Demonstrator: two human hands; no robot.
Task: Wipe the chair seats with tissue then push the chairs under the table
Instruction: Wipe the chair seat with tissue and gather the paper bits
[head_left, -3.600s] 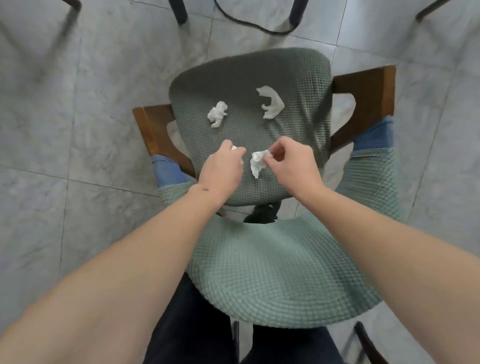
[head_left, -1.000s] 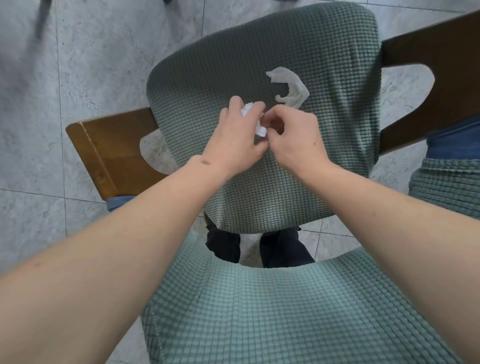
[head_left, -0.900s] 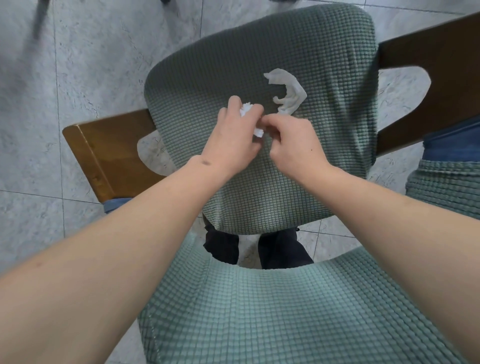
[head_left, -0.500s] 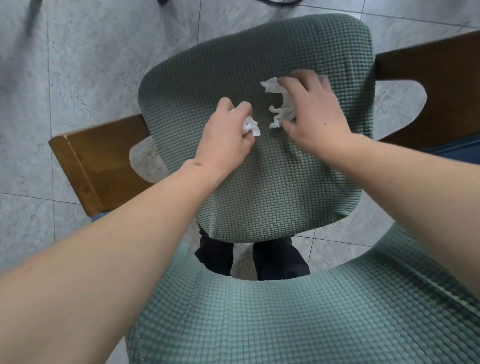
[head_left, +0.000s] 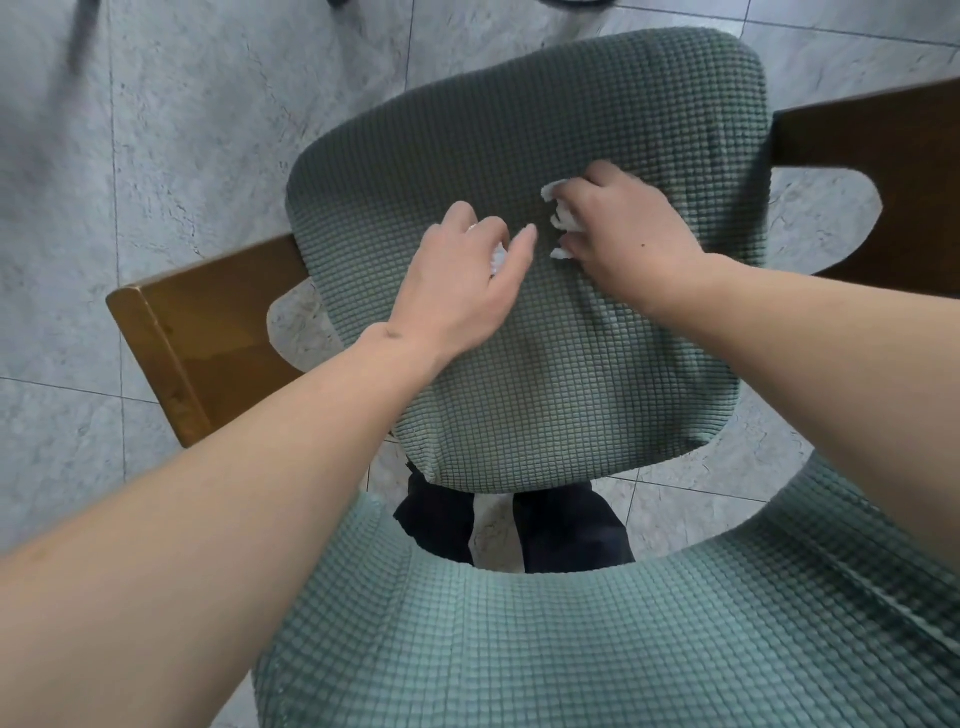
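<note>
A: So what's going on in the head view?

B: Person's leaning over a green covered chair seat (head_left: 545, 364), both hands working toward its far half. The right hand (head_left: 623, 234) is curling its fingers round a white tissue (head_left: 563, 221), bits poking out on the left side of the fist.

A: And the other hand?

B: The left hand (head_left: 462, 280) is sitting just beside it, holding a smaller wad of tissue (head_left: 497, 258) under the fingers, thumb lying along the seat.

A: Anything else in there?

B: Wooden armrests (head_left: 197, 343) are sticking out left and right, the green chair back (head_left: 597, 649) is curving across the near edge, grey tiled floor (head_left: 156, 156) underneath.
</note>
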